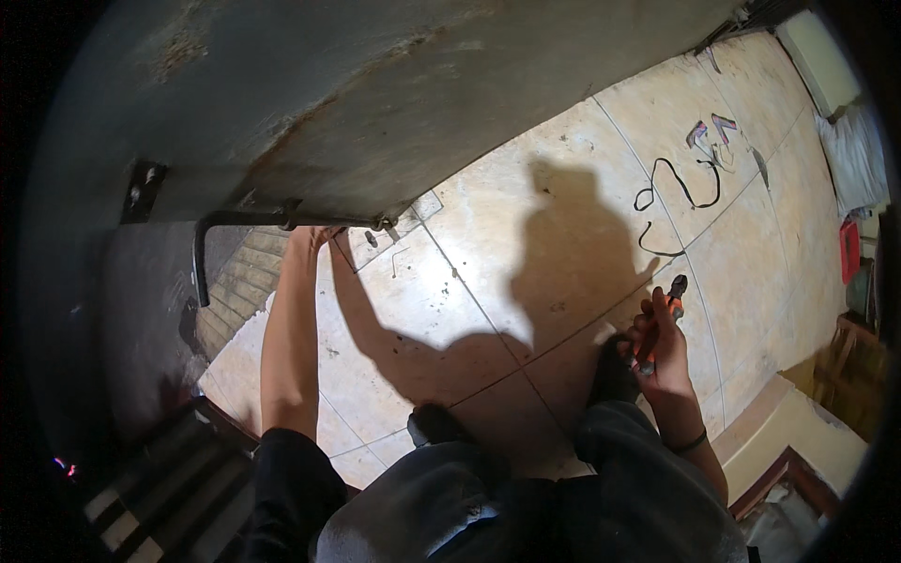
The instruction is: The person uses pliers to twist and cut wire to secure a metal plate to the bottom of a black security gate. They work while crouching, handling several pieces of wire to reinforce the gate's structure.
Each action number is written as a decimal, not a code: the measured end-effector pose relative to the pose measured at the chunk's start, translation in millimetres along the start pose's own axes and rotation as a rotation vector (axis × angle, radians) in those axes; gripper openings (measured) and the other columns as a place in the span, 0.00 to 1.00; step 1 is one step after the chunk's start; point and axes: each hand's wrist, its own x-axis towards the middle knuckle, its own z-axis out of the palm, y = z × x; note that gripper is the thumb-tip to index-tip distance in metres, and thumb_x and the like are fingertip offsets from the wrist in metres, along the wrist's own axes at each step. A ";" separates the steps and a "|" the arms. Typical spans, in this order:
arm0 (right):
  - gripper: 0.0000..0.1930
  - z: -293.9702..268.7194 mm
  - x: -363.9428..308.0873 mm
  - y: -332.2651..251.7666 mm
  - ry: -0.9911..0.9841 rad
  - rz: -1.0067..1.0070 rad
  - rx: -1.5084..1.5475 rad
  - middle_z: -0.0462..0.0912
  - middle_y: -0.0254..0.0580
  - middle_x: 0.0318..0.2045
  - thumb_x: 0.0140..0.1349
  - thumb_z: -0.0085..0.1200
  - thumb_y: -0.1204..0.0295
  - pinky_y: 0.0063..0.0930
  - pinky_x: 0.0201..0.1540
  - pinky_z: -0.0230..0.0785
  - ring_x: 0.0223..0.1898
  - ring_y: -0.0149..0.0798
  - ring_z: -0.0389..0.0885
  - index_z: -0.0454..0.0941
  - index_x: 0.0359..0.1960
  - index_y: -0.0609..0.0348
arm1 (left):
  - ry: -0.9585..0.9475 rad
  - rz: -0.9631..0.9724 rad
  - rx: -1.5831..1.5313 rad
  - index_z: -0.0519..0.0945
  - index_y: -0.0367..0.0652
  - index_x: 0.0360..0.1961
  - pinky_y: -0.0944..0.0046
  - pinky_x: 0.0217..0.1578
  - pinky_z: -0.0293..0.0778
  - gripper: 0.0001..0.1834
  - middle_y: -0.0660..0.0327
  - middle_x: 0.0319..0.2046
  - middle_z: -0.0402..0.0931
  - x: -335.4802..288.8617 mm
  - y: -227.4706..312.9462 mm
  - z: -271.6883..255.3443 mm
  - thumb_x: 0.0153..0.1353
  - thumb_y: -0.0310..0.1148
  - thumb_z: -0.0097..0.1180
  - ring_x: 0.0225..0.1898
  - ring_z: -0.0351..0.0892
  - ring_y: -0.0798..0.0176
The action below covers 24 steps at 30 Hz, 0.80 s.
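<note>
In my right hand (pixel 660 349) is a pair of pliers (pixel 677 298) with orange and black handles, held low at the right, its dark jaws pointing away from me. My left arm stretches forward to the lower edge of a large dark metal door (pixel 375 103). There my left hand (pixel 314 236) is beside a bent metal bolt rod (pixel 246 218) fixed along the door. The rod and the door edge cover most of its fingers, so its grip is hidden. Small dark bits (pixel 371 239) lie on the tiles close to that hand.
On the tiled floor (pixel 488 244), a black cord (pixel 668 167) and several colored scraps (pixel 710 133) lie at the far right. A white bag (pixel 854 159) and a red object (pixel 849 251) stand along the right side. A ridged mat-like patch (pixel 246 277) is at the left.
</note>
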 end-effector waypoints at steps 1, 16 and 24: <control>0.17 -3.1 1.5 0.9 -0.049 0.019 0.013 0.69 0.23 0.21 0.71 0.59 0.48 0.28 0.26 0.69 0.20 0.25 0.70 0.74 0.40 0.45 | -0.022 0.046 0.017 0.75 0.36 0.63 0.58 0.60 0.74 0.24 0.54 0.64 0.74 -5.2 -0.4 -1.1 0.73 0.41 0.55 0.60 0.75 0.54; 0.17 16.7 -2.9 2.3 -0.033 0.055 -0.035 0.66 0.21 0.19 0.70 0.60 0.48 0.29 0.28 0.66 0.21 0.26 0.68 0.74 0.39 0.44 | 0.125 -0.711 -2.446 0.74 0.40 0.63 0.51 0.62 0.72 0.20 0.56 0.62 0.75 17.1 -48.0 49.5 0.71 0.31 0.56 0.59 0.75 0.52; 0.19 7.1 0.5 0.9 -0.078 0.027 -0.050 0.70 0.27 0.23 0.68 0.64 0.51 0.28 0.30 0.67 0.25 0.27 0.72 0.75 0.43 0.51 | 0.420 -0.820 -1.627 0.75 0.38 0.60 0.57 0.58 0.72 0.18 0.56 0.57 0.77 31.1 -49.5 1.9 0.73 0.32 0.54 0.55 0.76 0.56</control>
